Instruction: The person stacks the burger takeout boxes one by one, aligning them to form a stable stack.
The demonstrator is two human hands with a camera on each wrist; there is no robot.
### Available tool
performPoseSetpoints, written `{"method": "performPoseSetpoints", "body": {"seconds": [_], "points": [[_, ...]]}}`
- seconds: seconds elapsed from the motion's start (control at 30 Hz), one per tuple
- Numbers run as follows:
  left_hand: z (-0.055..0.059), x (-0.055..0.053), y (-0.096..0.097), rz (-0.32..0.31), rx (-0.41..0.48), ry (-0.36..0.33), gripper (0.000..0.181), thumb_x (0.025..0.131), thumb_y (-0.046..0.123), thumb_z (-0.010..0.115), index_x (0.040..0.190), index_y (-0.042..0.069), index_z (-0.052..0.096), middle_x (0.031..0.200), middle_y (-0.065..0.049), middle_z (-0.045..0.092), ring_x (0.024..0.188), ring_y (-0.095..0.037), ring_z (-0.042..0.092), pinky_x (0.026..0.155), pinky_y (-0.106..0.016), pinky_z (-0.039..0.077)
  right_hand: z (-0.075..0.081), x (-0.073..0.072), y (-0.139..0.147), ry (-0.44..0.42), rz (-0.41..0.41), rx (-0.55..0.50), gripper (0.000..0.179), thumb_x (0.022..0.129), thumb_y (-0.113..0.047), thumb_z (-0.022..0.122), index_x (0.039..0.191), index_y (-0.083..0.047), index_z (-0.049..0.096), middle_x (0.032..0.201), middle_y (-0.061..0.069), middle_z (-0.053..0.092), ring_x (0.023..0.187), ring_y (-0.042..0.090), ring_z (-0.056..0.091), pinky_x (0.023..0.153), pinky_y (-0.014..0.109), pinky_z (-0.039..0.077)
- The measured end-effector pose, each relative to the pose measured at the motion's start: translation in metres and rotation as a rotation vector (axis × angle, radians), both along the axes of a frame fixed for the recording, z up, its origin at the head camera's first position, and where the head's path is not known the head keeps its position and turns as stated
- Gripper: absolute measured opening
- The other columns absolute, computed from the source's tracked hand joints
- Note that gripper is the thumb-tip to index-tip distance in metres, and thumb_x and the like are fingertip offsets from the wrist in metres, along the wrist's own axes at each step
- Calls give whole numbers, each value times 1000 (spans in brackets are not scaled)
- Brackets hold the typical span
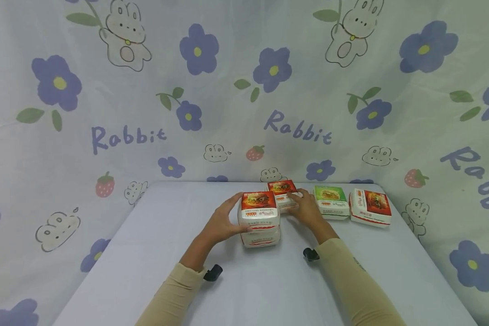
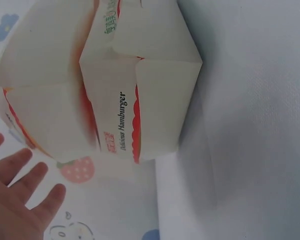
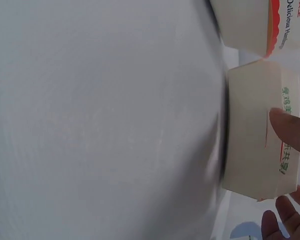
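Observation:
Left of centre in the head view, two white hamburger boxes stand stacked. The upper box, with a red burger picture on top, sits on the lower box. My left hand is at the stack's left side, thumb near the front; the left wrist view shows its fingers straight and spread, apart from the cardboard. Behind the stack to the right, my right hand holds another red-topped hamburger box, its thumb against the front face. That box's left part is hidden by the stack.
A green-topped hamburger box stands right of my right hand. Beside it, a red-and-white hamburger box sits slightly turned. All rest on a white-covered table. A patterned curtain hangs along the back edge.

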State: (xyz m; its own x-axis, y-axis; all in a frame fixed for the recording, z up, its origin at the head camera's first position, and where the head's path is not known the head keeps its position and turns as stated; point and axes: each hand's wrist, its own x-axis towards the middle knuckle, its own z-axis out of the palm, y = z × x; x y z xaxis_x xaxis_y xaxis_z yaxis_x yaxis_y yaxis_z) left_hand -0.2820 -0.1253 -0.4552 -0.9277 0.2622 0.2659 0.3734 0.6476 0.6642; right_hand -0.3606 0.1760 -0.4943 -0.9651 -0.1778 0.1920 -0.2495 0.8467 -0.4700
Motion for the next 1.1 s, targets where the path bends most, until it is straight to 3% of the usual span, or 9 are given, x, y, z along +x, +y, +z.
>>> {"method": "performPoseSetpoints", "body": {"seconds": [0.23, 0.4, 0.63, 0.87, 1.1], "points": [[-2, 0, 2, -3, -1, 11, 110, 61, 66, 81, 153, 37, 28, 154, 6, 34, 140, -26, 32, 105, -60, 32, -2, -8, -1, -114, -26, -73, 99, 76, -32, 85, 155, -21, 27, 159, 23, 5, 138, 55, 15, 106, 66, 26], [-1, 1, 1, -8, 2, 23, 111, 61, 67, 81, 154, 33, 29, 154, 5, 34, 140, -26, 32, 106, -60, 32, -10, -16, -3, -184, -22, -134, 101, 77, -29, 83, 157, -21, 22, 160, 23, -1, 140, 51, 13, 108, 63, 25], [-2, -2, 0, -7, -14, 35, 111, 61, 69, 79, 153, 38, 26, 155, 7, 32, 140, -26, 31, 107, -58, 32, -14, -17, -3, -149, -13, -162, 96, 79, -29, 81, 156, -22, 24, 160, 22, 6, 141, 47, 15, 109, 62, 24], [-1, -1, -1, -17, -6, 30, 111, 61, 71, 78, 154, 37, 27, 155, 6, 31, 141, -26, 31, 107, -58, 31, -15, -15, 0, -79, -2, -115, 86, 83, -33, 78, 153, -16, 32, 157, 23, 18, 140, 44, 22, 110, 59, 24], [1, 0, -3, -26, -11, 44, 110, 62, 71, 77, 153, 36, 28, 156, 6, 31, 141, -26, 31, 107, -58, 31, -11, -10, 2, -55, -46, -145, 75, 87, -32, 74, 151, -16, 38, 156, 22, 24, 140, 45, 23, 111, 61, 20]]}}
